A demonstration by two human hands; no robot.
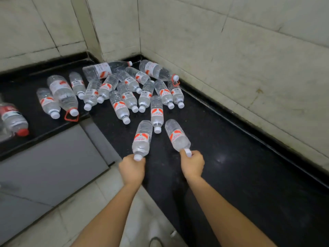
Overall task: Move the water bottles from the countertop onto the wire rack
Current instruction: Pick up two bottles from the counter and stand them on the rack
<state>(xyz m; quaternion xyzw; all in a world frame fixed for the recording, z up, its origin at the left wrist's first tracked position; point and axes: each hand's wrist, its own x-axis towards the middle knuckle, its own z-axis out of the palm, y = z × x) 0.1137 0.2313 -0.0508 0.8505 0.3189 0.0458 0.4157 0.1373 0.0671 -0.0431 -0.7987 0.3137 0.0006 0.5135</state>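
Our left hand [131, 168] is curled round the white cap [138, 157] of a clear ribbed plastic bottle [144, 128], right hand [193, 164] gripping a second bottle [179, 139] likewise, mid-frame at the glossy black countertop [231, 139]. Labels [141, 138] are white with orange-red swooshes, print too blurry to read; the pile [124, 90] lies upper-middle.

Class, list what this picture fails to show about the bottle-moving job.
The wire rack: outside the head view's frame.
The red-capped bottle: partly cut by the left edge.
The bottle labels: print too small, blurred.
Caps of left bottle, right bottle: partly covered by left hand, right hand.
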